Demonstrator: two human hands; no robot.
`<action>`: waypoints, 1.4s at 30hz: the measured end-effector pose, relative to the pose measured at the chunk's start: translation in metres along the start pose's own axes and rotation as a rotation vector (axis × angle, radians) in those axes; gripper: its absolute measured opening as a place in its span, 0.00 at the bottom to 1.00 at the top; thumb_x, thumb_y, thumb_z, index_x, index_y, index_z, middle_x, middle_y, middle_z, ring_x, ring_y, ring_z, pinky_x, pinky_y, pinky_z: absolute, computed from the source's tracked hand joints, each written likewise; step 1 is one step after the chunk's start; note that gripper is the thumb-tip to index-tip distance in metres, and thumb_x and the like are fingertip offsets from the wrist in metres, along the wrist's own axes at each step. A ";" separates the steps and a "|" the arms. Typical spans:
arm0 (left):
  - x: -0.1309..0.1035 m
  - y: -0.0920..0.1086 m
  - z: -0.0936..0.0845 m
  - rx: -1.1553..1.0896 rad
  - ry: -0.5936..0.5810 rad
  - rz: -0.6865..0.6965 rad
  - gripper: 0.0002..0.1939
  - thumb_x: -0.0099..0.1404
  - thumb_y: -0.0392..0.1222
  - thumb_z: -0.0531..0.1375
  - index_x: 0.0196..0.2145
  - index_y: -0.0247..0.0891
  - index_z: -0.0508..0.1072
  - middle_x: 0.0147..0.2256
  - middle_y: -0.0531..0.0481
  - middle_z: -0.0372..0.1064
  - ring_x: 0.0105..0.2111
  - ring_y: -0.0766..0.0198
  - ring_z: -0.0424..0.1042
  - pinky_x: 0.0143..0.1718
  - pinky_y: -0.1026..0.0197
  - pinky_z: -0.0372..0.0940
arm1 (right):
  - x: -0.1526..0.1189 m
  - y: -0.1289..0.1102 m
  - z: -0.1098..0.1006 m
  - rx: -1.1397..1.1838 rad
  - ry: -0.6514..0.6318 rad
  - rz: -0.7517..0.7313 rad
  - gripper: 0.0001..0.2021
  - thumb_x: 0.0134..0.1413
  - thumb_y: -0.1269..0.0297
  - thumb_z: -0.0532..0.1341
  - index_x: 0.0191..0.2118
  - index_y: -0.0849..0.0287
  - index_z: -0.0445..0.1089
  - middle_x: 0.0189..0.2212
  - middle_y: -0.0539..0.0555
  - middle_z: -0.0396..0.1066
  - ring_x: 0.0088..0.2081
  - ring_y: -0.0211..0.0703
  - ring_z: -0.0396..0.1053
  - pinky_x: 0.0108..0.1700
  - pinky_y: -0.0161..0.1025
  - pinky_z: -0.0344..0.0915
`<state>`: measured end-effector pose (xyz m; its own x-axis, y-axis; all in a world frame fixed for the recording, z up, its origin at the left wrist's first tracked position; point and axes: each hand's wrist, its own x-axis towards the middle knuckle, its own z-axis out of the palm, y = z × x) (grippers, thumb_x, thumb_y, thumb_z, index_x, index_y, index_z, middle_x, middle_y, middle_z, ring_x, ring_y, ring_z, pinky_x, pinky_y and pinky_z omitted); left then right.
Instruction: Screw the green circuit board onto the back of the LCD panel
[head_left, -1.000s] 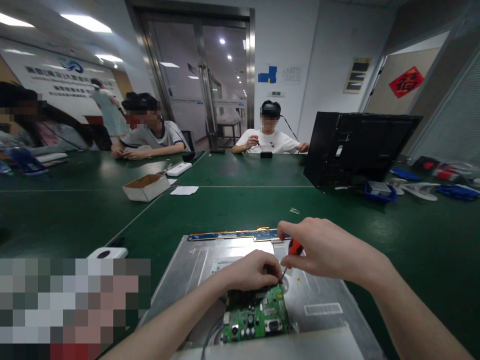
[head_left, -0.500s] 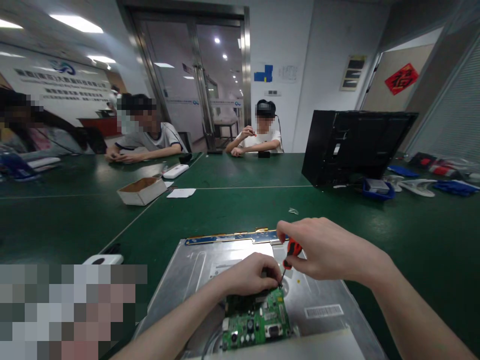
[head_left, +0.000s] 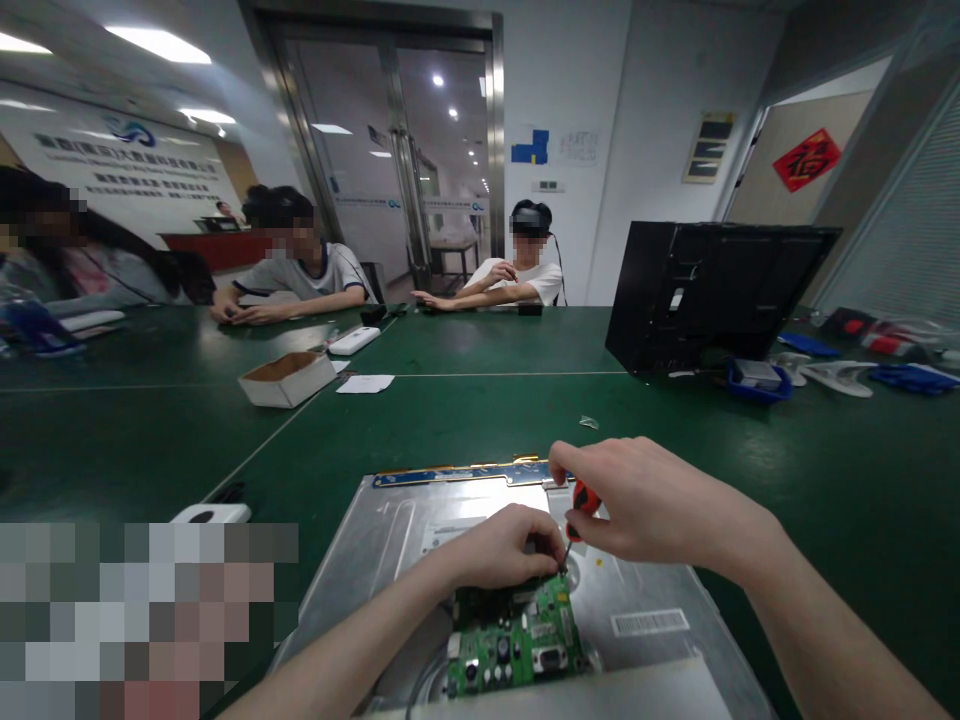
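Observation:
My right hand [head_left: 626, 500] is closed around the red-and-black handle of a screwdriver [head_left: 583, 508]. Its shaft points down and its tip is at the top right corner of a green circuit board [head_left: 517, 640]. There, the fingers of my left hand [head_left: 510, 548] are pinched together beside the tip; whether they hold a small screw or the board's edge is hidden. The board lies on a silver metal display panel [head_left: 645, 590], with a blue circuit strip [head_left: 457, 477] along the panel's far edge.
A black monitor housing [head_left: 712, 290] stands at the back right, near a blue tray [head_left: 759, 380]. An open cardboard box [head_left: 289, 380] and white papers [head_left: 365, 384] lie at the left of the green table [head_left: 480, 420]. Several people sit across from me.
The screwdriver handle has turned slightly in my right hand, its tip staying at the board's corner. My left hand keeps its place. Across the table, a person has stretched out an arm.

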<state>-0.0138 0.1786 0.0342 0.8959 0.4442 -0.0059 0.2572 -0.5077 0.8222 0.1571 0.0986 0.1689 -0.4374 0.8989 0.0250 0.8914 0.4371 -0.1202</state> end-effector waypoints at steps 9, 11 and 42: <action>-0.001 -0.001 0.000 -0.025 -0.018 -0.010 0.07 0.56 0.28 0.60 0.30 0.36 0.77 0.27 0.55 0.71 0.28 0.66 0.69 0.32 0.67 0.62 | 0.005 -0.005 0.004 -0.108 0.030 0.072 0.10 0.62 0.54 0.58 0.37 0.54 0.69 0.25 0.51 0.74 0.27 0.47 0.71 0.25 0.37 0.47; -0.001 -0.001 0.000 -0.022 -0.014 -0.014 0.07 0.56 0.28 0.60 0.29 0.36 0.77 0.27 0.54 0.71 0.28 0.66 0.68 0.32 0.67 0.62 | 0.005 -0.006 0.004 -0.122 0.027 0.078 0.10 0.63 0.55 0.57 0.36 0.55 0.68 0.25 0.51 0.73 0.26 0.46 0.71 0.24 0.37 0.46; -0.004 -0.001 0.002 -0.017 -0.007 -0.005 0.07 0.56 0.28 0.61 0.30 0.36 0.77 0.27 0.54 0.72 0.28 0.66 0.69 0.31 0.67 0.62 | -0.004 -0.005 0.001 -0.022 0.002 0.032 0.04 0.57 0.68 0.58 0.39 0.55 0.67 0.32 0.51 0.75 0.33 0.45 0.72 0.29 0.37 0.53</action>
<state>-0.0166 0.1764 0.0321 0.8972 0.4415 -0.0135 0.2550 -0.4929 0.8319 0.1540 0.0927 0.1688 -0.4086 0.9124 0.0237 0.9072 0.4088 -0.0990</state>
